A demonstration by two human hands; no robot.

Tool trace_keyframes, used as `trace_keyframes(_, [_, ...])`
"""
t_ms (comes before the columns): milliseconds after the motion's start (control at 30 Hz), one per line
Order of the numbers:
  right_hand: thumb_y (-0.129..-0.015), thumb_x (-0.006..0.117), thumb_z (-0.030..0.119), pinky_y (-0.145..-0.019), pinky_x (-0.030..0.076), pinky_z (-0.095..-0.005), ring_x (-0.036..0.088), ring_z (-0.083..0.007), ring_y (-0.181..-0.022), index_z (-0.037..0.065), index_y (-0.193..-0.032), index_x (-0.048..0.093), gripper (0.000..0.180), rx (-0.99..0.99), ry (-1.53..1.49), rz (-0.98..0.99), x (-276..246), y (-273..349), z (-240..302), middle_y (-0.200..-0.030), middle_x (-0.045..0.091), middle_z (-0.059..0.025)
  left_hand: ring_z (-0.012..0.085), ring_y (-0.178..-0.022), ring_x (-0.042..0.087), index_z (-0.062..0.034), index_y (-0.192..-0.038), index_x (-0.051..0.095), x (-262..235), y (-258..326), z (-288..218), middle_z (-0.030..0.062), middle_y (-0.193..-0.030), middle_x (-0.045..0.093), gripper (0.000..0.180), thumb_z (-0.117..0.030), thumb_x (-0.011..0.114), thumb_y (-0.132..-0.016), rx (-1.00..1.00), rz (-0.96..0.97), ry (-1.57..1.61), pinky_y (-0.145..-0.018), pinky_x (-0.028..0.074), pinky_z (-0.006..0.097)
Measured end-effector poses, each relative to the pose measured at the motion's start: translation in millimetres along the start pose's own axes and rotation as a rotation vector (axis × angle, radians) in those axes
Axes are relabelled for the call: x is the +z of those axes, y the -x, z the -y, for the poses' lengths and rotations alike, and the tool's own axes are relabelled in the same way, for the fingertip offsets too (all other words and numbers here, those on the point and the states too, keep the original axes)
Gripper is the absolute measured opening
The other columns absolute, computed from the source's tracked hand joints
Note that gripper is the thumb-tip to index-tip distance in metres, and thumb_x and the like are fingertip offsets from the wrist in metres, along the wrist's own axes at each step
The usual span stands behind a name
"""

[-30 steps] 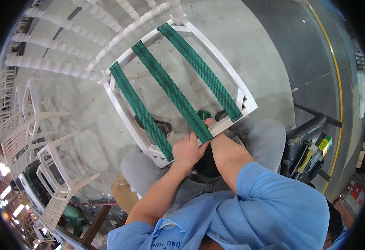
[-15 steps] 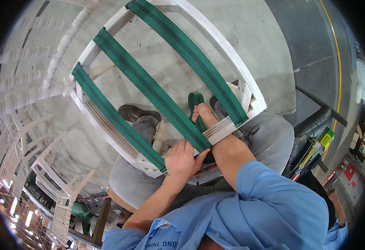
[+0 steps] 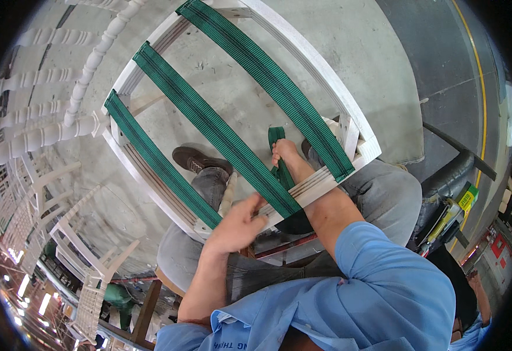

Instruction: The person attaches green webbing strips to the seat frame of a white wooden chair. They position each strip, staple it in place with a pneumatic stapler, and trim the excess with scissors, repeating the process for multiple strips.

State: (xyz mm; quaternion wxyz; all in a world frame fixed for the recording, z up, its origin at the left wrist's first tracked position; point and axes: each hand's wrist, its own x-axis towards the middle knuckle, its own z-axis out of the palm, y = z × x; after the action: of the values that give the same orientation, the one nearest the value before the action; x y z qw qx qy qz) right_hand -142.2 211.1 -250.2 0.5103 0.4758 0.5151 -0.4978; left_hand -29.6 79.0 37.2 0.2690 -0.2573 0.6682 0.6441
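Observation:
A whitewashed wooden seat frame [image 3: 352, 111] rests across my lap, with three green webbing straps [image 3: 221, 131] stretched over it side by side. My right arm reaches under the near rail, and my right hand [image 3: 284, 151] shows through the gap between the middle and right straps. It is closed round a folded length of green webbing [image 3: 276, 134] below the rail. Just off the near rail, beside the lower end of the middle strap, my left hand [image 3: 238, 225] has its thumb and fingers apart and holds nothing. Some of its fingertips are blurred.
White turned-wood parts [image 3: 48, 134] stand on the left, with pale chair frames [image 3: 86, 245] below them. At my right, tools and a green-yellow box [image 3: 465, 199] lie beside a black padded support [image 3: 446, 172]. Part of another person shows at lower right.
My left hand has lifted off the middle strap's end and moved left, its fingers spreading. My right hand has risen slightly, still gripping the webbing. The view has shifted a little.

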Motion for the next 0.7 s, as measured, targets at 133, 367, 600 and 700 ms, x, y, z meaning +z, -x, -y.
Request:
trace_keyframes(133, [-0.108,0.047,0.024,-0.041,0.032,-0.0375,0.036,-0.0170,-0.043,0.010,-0.092,0.055,0.023,0.088,0.048,0.128,11,-11,-6,-0.060,0.041,0.0004,0.0334,-0.103,0.071,0.0003,-0.113,0.071,15,-30,27,0.0207,-0.110,0.074,0.022,-0.010,0.061,-0.096,-0.147,-0.167,-0.068,-0.092,0.053,0.042])
trace_keyframes(367, [-0.112,0.055,0.039,-0.044,0.036,-0.0364,0.037,-0.0136,-0.046,0.006,-0.101,0.059,0.035,-0.176,0.053,0.688,81,33,7,-0.062,0.042,0.0029,0.0330,-0.093,0.072,0.0022,-0.105,0.073,24,-56,17,0.0202,-0.098,0.075,0.039,-0.035,0.063,-0.107,-0.322,0.030,-0.236,-0.082,0.055,0.043])
trace_keyframes(600, [-0.113,0.052,0.043,-0.060,0.052,-0.0281,0.065,-0.0104,-0.069,0.002,-0.111,0.070,0.045,-0.565,0.487,0.785,120,89,32,-0.088,0.073,-0.0041,0.0232,-0.091,0.069,0.0033,-0.110,0.072,30,-56,36,0.0127,-0.097,0.075,0.029,-0.025,0.064,-0.107,-0.184,-0.007,0.076,-0.086,0.054,0.040])
trace_keyframes(700, [-0.112,0.056,0.041,-0.064,0.056,-0.0277,0.068,-0.0108,-0.073,0.001,-0.114,0.072,0.042,-0.437,0.427,0.745,107,82,25,-0.093,0.075,-0.0051,0.0234,-0.095,0.069,0.0041,-0.112,0.071,27,-54,43,0.0129,-0.100,0.075,0.027,-0.022,0.065,-0.107,-0.143,0.019,0.094,-0.089,0.054,0.040])
